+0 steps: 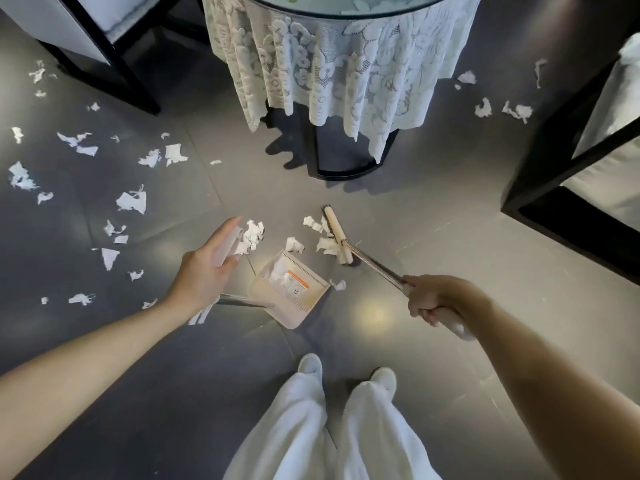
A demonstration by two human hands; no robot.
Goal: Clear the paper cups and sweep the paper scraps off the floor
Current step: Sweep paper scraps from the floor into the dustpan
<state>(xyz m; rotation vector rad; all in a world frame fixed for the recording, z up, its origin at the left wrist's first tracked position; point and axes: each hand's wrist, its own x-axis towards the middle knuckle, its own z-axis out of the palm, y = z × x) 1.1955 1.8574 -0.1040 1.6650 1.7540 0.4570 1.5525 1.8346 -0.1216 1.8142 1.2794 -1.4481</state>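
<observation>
Dim overhead light, floor glare, wide-angle edge distortion.

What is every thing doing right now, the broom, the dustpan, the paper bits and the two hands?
broom: head down on the floor, scraps against it.
dustpan: on the floor, mouth toward the broom, some scraps inside.
scraps: many scattered on the floor, not yet swept.
left hand: holds the dustpan's handle.
right hand: grips the broom's handle.
tablecloth: hanging down in folds.

The right hand (438,301) grips the broom (341,242) handle; the left hand (204,268) holds the dustpan (294,296) handle. Paper scraps (131,201) lie scattered across the floor (415,220).
</observation>
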